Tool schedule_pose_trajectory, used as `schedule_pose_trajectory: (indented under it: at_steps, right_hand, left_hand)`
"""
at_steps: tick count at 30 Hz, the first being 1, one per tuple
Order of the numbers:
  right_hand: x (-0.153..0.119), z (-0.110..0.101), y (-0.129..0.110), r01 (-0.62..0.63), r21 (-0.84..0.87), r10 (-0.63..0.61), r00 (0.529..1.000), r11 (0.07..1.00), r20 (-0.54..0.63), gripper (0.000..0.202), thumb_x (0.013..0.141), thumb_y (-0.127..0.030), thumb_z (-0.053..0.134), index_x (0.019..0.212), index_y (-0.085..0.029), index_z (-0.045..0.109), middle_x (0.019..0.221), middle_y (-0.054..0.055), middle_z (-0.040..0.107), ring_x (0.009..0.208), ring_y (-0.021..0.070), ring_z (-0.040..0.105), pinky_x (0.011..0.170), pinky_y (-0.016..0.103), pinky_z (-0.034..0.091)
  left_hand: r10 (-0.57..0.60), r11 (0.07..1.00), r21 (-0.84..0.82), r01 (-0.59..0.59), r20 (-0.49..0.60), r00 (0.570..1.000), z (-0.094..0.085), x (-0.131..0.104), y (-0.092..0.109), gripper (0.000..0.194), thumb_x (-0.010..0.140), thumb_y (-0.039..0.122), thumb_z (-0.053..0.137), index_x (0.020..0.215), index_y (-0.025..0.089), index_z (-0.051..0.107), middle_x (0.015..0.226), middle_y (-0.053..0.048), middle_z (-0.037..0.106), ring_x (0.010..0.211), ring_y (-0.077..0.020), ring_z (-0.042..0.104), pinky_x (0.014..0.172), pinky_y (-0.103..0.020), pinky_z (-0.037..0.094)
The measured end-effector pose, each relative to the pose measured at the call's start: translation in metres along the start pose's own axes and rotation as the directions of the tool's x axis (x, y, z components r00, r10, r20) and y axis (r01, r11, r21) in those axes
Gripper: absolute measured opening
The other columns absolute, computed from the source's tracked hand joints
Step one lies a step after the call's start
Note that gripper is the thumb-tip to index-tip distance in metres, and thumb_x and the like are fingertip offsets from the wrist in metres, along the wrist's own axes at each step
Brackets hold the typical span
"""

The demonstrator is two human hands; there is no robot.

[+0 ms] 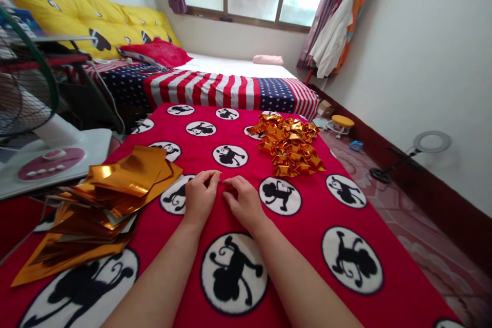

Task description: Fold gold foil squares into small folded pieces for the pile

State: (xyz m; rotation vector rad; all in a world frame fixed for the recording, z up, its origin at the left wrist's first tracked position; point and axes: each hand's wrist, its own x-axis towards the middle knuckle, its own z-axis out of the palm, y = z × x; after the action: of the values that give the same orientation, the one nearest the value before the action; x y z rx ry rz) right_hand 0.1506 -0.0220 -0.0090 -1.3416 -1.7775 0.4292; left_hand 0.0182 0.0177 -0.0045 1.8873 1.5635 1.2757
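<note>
Both hands (pixel 201 192), fingers curled inward, any pinched thing indiscernible, between gold sheets (pixel 125 177) and folded gold pieces (pixel 291 139)

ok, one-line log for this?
left hand: fingertips together, hold unclear; right hand: fingertips near left's, hold unclear; surface: red monkey-print cloth; left side: flat shiny gold sheets; right side: folded shiny gold pieces

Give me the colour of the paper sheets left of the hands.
The paper sheets are shiny orange-gold, seen in the head view.
</note>
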Motion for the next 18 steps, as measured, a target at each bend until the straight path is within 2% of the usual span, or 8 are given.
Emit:
schedule_pose_trajectory:
  at_steps: [3,6,9,12,15,18]
  right_hand:
    - [0.000,-0.004,0.008,-0.003,0.060,0.004,1.000,0.998,-0.003,0.020,0.081,-0.008,0.056,0.091,-0.021,0.067,0.093,0.004,0.064,0.087,0.0171,0.060,0.082,0.030,0.047]
    - [0.000,-0.006,0.011,0.006,0.069,-0.006,1.000,0.998,-0.005,0.017,0.081,-0.009,0.057,0.085,-0.021,0.068,0.092,0.003,0.064,0.088,0.0169,0.060,0.084,0.030,0.046]
    - [-0.001,-0.005,0.010,0.006,0.069,-0.005,1.000,0.998,-0.012,0.018,0.080,-0.008,0.058,0.083,-0.021,0.068,0.091,0.003,0.064,0.087,0.0166,0.060,0.083,0.030,0.046]
    - [-0.001,-0.005,0.008,0.005,0.066,-0.004,1.000,0.998,-0.011,0.018,0.080,-0.007,0.058,0.082,-0.022,0.068,0.091,0.003,0.064,0.087,0.0166,0.060,0.083,0.030,0.047]
    - [-0.001,-0.005,0.008,0.002,0.059,-0.002,1.000,0.998,-0.007,0.018,0.080,-0.008,0.058,0.082,-0.022,0.068,0.092,0.003,0.063,0.087,0.0168,0.060,0.083,0.030,0.047]
    - [-0.001,-0.006,0.007,0.003,0.061,-0.002,1.000,0.998,-0.003,0.017,0.080,-0.008,0.058,0.081,-0.022,0.068,0.092,0.003,0.063,0.088,0.0170,0.060,0.083,0.030,0.047]
  left_hand:
    - [0.078,0.977,0.210,-0.041,-0.172,0.982,-0.010,0.004,0.000,0.029,0.087,0.030,0.052,0.109,0.018,0.067,0.112,-0.011,0.064,0.109,-0.0254,0.058,0.100,-0.038,0.041]
    - [0.083,0.920,0.389,0.046,-0.308,0.948,-0.028,0.010,-0.001,0.045,0.086,0.030,0.053,0.130,0.016,0.053,0.139,-0.015,0.047,0.133,-0.0292,0.038,0.113,-0.045,0.026]
    - [0.012,0.862,0.476,0.174,-0.362,0.932,-0.046,0.016,-0.011,0.061,0.086,0.031,0.052,0.143,0.013,0.036,0.151,-0.018,0.031,0.144,-0.0324,0.017,0.116,-0.052,0.013]
    - [-0.082,0.813,0.516,0.271,-0.359,0.930,-0.055,0.020,-0.030,0.072,0.086,0.035,0.051,0.147,0.006,0.025,0.155,-0.025,0.018,0.145,-0.0392,0.005,0.114,-0.059,0.009]
    - [-0.196,0.757,0.545,0.360,-0.337,0.921,-0.057,0.021,-0.049,0.073,0.086,0.037,0.050,0.145,-0.001,0.028,0.149,-0.032,0.025,0.142,-0.0458,0.012,0.111,-0.062,0.013]
    - [-0.191,0.733,0.588,0.342,-0.304,0.933,-0.056,0.020,-0.058,0.065,0.087,0.036,0.048,0.139,-0.002,0.039,0.146,-0.031,0.034,0.140,-0.0449,0.022,0.112,-0.058,0.017]
